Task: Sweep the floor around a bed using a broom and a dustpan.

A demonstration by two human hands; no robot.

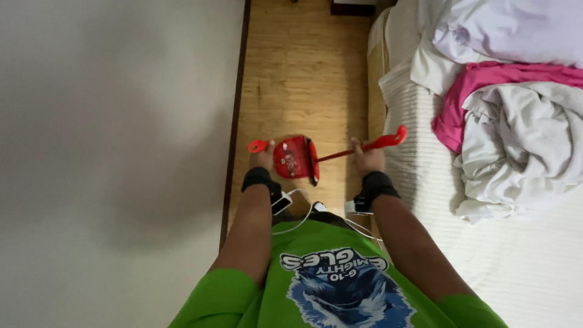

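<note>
Red plastic is seen at the centre of the view: a dustpan (293,157) is held low over the wooden floor (303,67), in the narrow strip between a pale wall (115,121) and a bed (534,243). The left hand (262,158) is closed around the dustpan's looped handle, which juts out to the left past the fingers. Small pale scraps are visible inside the pan. The right hand (368,159) is wrapped shut around the red handle of a small brush (364,147), whose hooked end points toward the bed while its dark head is set against the right edge of the dustpan. Black bands are worn on both wrists, and white cables with a small device (281,202) are seen hanging just beneath the forearms. A green printed shirt (340,285) fills the bottom of the view. On the bed, a white ribbed sheet is covered by a crumpled white blanket (522,152), a pink cloth (486,85) and a pale lilac pillow (516,30), all well apart from the hands.
</note>
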